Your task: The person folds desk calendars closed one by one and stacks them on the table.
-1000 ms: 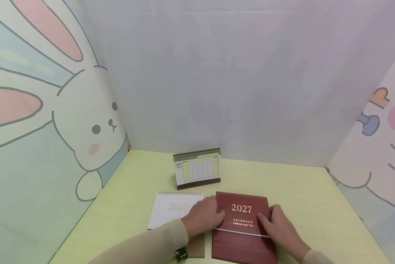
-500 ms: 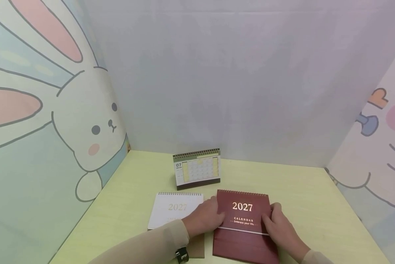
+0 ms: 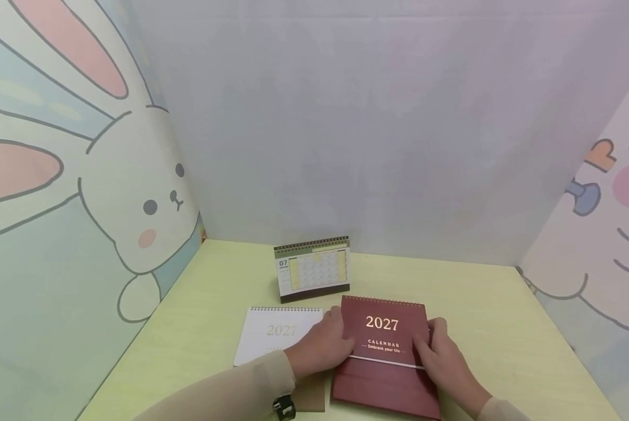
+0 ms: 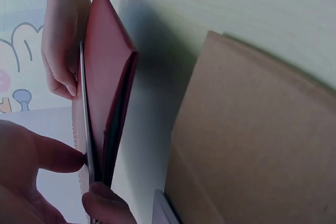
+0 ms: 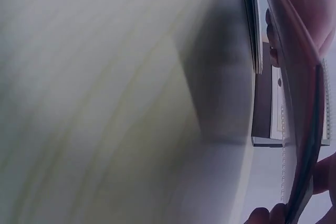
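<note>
A dark red 2027 desk calendar (image 3: 383, 324) with a wire-bound top is held by its two sides between my hands. My left hand (image 3: 322, 345) pinches its left edge, thumb on the front cover and fingers behind. On the opposite edge, my right hand (image 3: 448, 362) grips it the same way. Both wrist views show the calendar (image 4: 105, 66) raised off the table, with a shadow under it. Left of it lies a white 2027 calendar (image 3: 280, 333) with a brown cardboard base (image 4: 247, 124), partly covered by my left hand and sleeve.
Behind, a desk calendar (image 3: 314, 272) stands propped upright, showing a month page marked 07. The pale yellow table (image 3: 483, 298) ends at a plain back curtain (image 3: 367, 128). Side walls carry cartoon prints, a rabbit (image 3: 135, 187) on the left.
The red calendar has moved slightly up and away, toward the standing calendar, with both hands still on its edges. The white and the standing calendar stay put.
</note>
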The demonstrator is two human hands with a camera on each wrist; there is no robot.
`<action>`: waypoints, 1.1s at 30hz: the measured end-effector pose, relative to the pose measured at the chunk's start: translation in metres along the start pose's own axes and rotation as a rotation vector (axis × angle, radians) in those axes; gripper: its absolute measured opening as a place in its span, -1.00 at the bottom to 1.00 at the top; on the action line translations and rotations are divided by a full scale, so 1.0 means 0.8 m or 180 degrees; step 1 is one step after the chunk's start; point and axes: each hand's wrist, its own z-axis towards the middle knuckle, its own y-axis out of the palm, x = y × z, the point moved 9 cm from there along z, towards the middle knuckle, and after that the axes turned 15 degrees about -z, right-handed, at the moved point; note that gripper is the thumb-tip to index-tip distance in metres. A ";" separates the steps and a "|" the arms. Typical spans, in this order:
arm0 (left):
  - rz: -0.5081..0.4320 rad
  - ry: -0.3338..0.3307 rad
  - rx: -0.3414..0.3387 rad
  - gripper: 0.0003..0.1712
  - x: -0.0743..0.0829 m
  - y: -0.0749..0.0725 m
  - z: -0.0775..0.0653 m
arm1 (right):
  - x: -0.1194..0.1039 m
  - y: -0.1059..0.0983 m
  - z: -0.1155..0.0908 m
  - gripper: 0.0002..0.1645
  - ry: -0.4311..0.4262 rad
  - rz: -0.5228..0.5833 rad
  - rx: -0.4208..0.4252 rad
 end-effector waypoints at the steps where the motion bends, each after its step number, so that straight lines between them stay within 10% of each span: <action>1: -0.0023 -0.0002 -0.0010 -0.14 0.000 -0.001 -0.001 | -0.002 -0.002 -0.001 -0.52 -0.0008 0.0015 0.0025; 33: -0.0130 -0.0124 0.0100 -0.23 -0.023 -0.043 -0.031 | -0.053 0.014 -0.014 -0.62 -0.0246 0.0688 -0.0045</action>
